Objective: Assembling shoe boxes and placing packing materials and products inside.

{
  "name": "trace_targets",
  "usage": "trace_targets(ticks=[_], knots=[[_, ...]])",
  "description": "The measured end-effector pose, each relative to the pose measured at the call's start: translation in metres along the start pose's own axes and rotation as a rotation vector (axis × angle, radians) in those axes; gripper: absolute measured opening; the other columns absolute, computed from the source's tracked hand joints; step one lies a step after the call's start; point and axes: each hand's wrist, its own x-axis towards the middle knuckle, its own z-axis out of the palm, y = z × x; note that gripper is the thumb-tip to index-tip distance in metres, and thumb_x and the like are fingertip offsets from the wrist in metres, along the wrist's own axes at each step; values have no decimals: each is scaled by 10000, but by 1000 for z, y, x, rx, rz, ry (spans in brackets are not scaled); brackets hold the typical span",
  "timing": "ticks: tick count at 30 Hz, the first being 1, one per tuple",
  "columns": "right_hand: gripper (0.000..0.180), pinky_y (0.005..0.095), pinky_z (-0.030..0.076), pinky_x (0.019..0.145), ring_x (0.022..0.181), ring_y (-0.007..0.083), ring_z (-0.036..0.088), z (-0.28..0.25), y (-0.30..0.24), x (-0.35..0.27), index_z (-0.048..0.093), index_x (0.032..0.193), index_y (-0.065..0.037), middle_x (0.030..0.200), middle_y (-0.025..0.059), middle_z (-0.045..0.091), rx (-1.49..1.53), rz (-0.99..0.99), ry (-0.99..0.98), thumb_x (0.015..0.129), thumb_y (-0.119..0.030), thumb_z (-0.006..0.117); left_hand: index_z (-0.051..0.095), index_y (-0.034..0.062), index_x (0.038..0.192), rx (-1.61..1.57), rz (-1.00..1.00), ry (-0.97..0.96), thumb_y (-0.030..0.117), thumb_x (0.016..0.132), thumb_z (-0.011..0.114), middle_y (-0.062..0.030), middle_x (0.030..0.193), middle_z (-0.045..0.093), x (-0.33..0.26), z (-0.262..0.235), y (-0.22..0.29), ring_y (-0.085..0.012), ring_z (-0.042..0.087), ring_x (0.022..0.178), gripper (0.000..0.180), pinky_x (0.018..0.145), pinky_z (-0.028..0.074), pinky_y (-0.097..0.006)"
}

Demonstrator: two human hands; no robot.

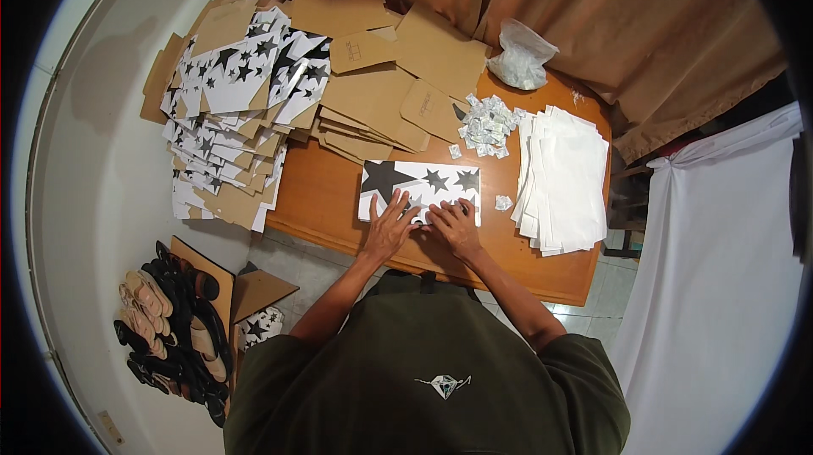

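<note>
A white box printed with black stars lies flat on the wooden table right in front of me. My left hand rests on its near left edge with fingers spread. Beside it, my right hand presses flat on the near edge of the same box, fingers apart. Neither hand grips the box; both lie on top of it.
A heap of flat star-printed and brown cardboard blanks covers the table's left and back. A stack of white paper sheets lies at right, small white packets and a plastic bag behind. Sandals sit on the floor at left.
</note>
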Motion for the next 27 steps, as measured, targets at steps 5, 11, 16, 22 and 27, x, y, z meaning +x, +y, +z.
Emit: trace_targets(ticks=[5,11,16,22,27], knots=[[321,548,353,1057,1208,253,565,-6,-1,-3,673,1170,-118,1266,43,636,41,-48,-29,859,-194,662,703,140,1151,-56,52,-36,256,863,754,-83,1478,526,-9,5,-8,-254,394,1448,315,1164,105,-690],[376,539,327,1094,1280,247,532,6,-3,-15,652,1228,-138,1363,26,592,75,-66,-65,854,-122,616,718,121,1118,-58,87,7,245,857,763,-88,1459,549,-13,13,-9,-253,404,1445,293,1167,97,-691],[309,541,354,1063,1224,229,569,13,-2,-14,688,1145,-137,1274,19,642,41,-71,-59,837,-149,668,720,113,1114,-93,72,-4,237,873,744,-92,1446,561,-13,14,-10,-240,389,1453,272,1152,81,-726],[238,494,371,1030,1042,170,634,17,-6,-5,726,961,-139,1093,-47,709,242,110,83,753,-197,828,709,87,1093,-154,34,0,208,872,741,-97,1452,558,-15,20,-11,-246,397,1451,254,1143,83,-736],[202,452,386,999,952,183,643,16,-10,-3,724,926,-126,1061,-28,718,233,161,73,761,-199,816,721,90,1056,-101,68,57,189,862,746,-76,1423,587,-16,28,-11,-240,401,1450,220,1156,65,-718]])
